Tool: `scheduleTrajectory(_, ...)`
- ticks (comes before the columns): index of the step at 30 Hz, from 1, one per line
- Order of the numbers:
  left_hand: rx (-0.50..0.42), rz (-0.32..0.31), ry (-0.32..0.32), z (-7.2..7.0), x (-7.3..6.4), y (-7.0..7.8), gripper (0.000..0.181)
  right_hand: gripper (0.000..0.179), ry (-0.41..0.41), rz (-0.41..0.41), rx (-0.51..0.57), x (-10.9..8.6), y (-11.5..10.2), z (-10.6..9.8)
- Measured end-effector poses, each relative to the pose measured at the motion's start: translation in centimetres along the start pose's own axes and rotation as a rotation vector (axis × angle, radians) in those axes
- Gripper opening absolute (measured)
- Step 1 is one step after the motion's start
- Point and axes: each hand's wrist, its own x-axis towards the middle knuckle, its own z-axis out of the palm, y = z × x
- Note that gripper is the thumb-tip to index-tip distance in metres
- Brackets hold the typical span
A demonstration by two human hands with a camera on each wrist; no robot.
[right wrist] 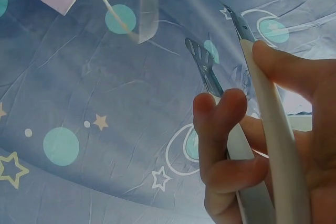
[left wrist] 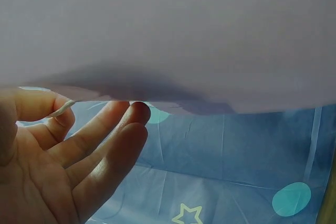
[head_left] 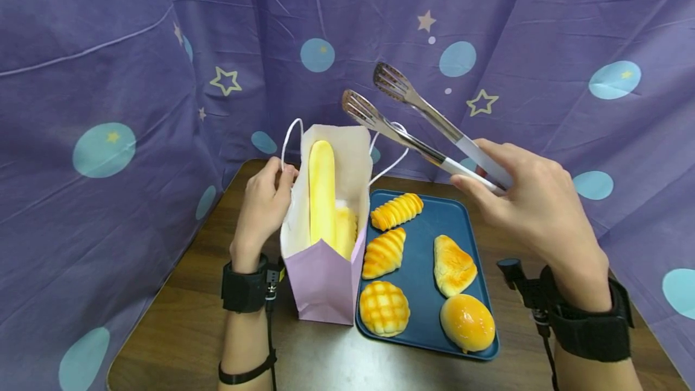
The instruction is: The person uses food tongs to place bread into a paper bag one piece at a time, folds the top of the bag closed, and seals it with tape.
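Right hand (head_left: pixel 534 198) is gripping white-handled steel tongs (head_left: pixel 440 122), axis running upper left; golden breads (head_left: pixel 384 309) are lying below, lower centre; left hand (head_left: pixel 264 201) is pinching white cord bag handle (left wrist: pixel 64 108).

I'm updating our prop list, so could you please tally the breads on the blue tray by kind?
Ridged pastries: 2
Grid-topped bun: 1
Smooth, glossy round bun: 1
Roughly triangular bread: 1
Total on the blue tray: 5
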Motion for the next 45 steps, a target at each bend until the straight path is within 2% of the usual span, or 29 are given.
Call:
scheduleTrajectory(17, 0.006, 0.017, -0.009, 0.1, 0.0, -0.2, 0.025, 0.05, 0.035, 0.038, 0.015, -0.6, 1.1, 0.0)
scheduleTrajectory(35, 0.007, 0.032, 0.008, 0.0, -0.2, -0.5, 0.027, 0.059, 0.009, 0.134, -0.013, -1.7, 4.0, 0.2)
scheduleTrajectory(45, 0.005, 0.015, 0.007, 0.2, -0.5, -0.6, 0.027, 0.056, 0.008, 0.176, -0.018, -2.8, 6.1, 0.7)
